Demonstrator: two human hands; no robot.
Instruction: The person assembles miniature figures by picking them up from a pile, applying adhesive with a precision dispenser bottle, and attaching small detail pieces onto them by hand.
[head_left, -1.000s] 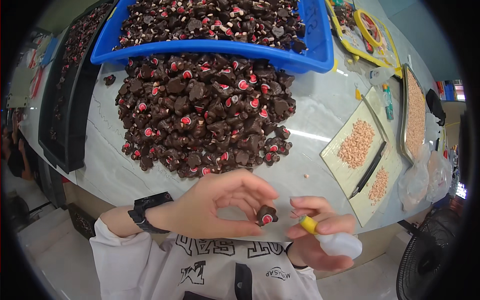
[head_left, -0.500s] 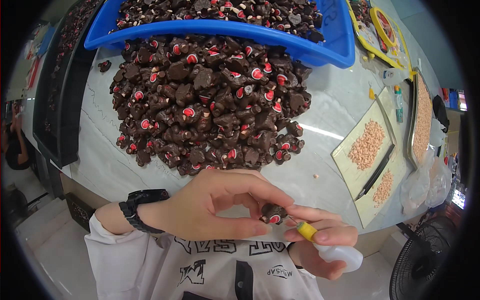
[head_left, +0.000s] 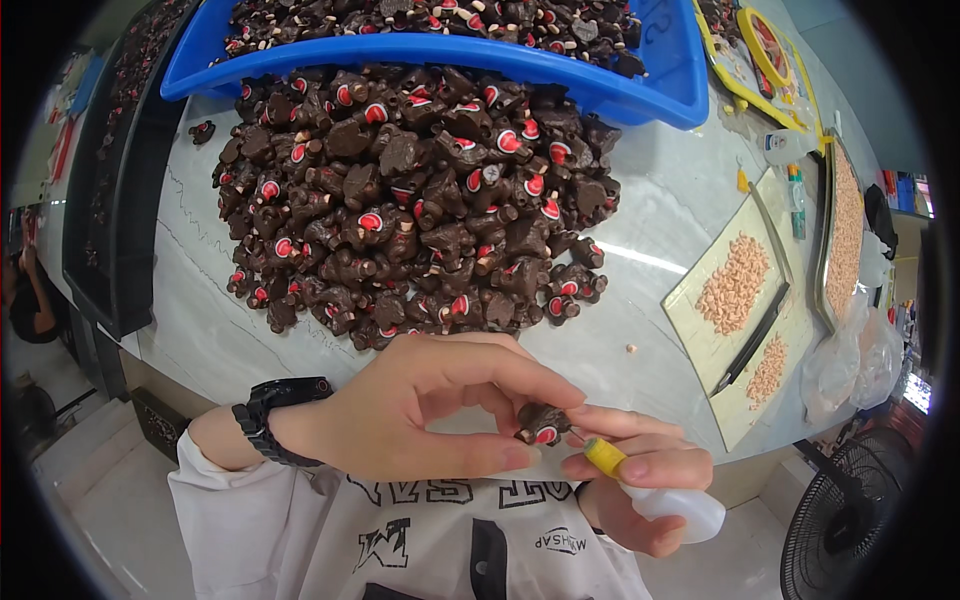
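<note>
My left hand (head_left: pixel 415 410) pinches a small dark brown figurine (head_left: pixel 540 424) between thumb and fingers, its red-and-white spot facing up. In my right hand (head_left: pixel 655 462) is a white squeeze bottle (head_left: pixel 688 512) with a yellow cap and a thin needle tip. The needle points left at the figurine; I cannot tell whether it touches. Fingertips of both hands meet just above the figurine. Right beyond my hands lies a large pile of similar brown figurines (head_left: pixel 400 215), many with red spots, heaped on the grey-veined white table (head_left: pixel 200 240).
Behind the pile stands a blue bin (head_left: pixel 440 48) of more figurines. To the right, a pale board (head_left: pixel 690 300) bears small peach pieces (head_left: pixel 733 285) and black tweezers (head_left: pixel 752 340). A long black tray (head_left: pixel 120 240) is at left, a black fan (head_left: pixel 850 520) at lower right.
My hands keep nearly the same pose, with the figurine and bottle tip shifted slightly left. The whole view has shifted a little. Nothing was let go or picked up.
</note>
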